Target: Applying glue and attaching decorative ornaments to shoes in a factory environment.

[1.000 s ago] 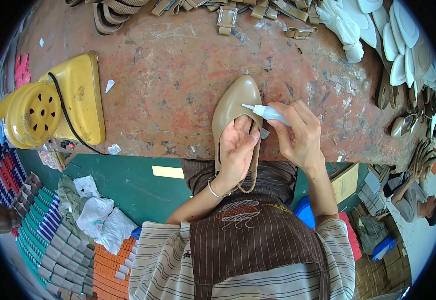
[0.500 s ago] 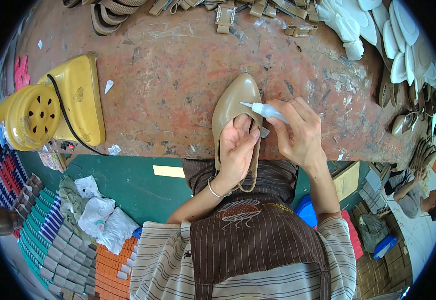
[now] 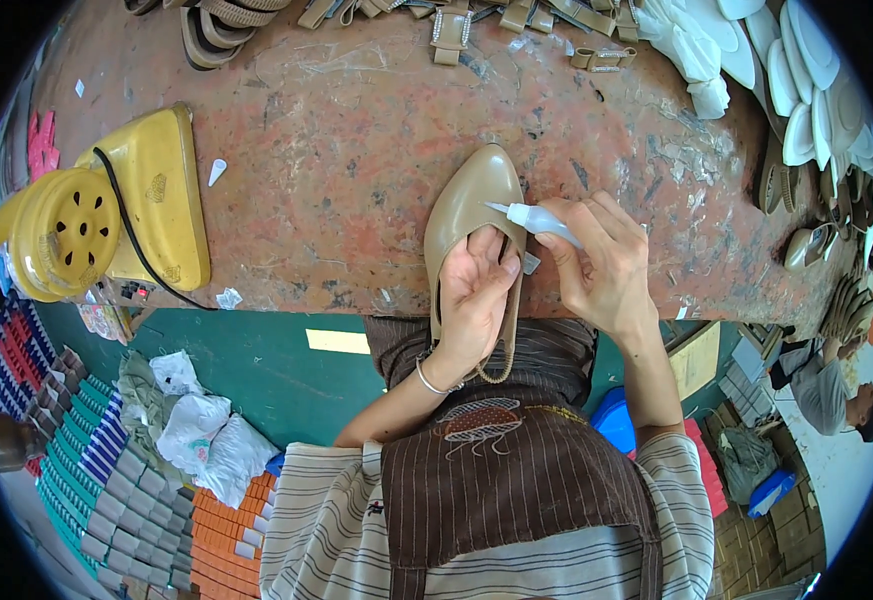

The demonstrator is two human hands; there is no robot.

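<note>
A glossy tan pointed-toe shoe [image 3: 472,188] with a back strap rests at the table's near edge, its toe facing away from me. My left hand [image 3: 478,290] grips it, the fingers reaching inside the opening under the upper. In my right hand [image 3: 604,262] is a small white glue bottle [image 3: 546,222], pinched between thumb and fingers. Its thin nozzle points left, over the front of the shoe near the edge of the opening. Whether the tip touches the leather, I cannot tell.
A yellow lamp [image 3: 162,200] with a black cord stands at left, near a small white cap [image 3: 217,172]. Tan bows [image 3: 450,36] with sparkling trim line the far edge. White shoe-shaped pieces [image 3: 808,60] pile at far right. Another person [image 3: 822,385] sits beyond, at right.
The glue bottle and my right hand have shifted very slightly right. My left hand and the shoe stay nearly still.
</note>
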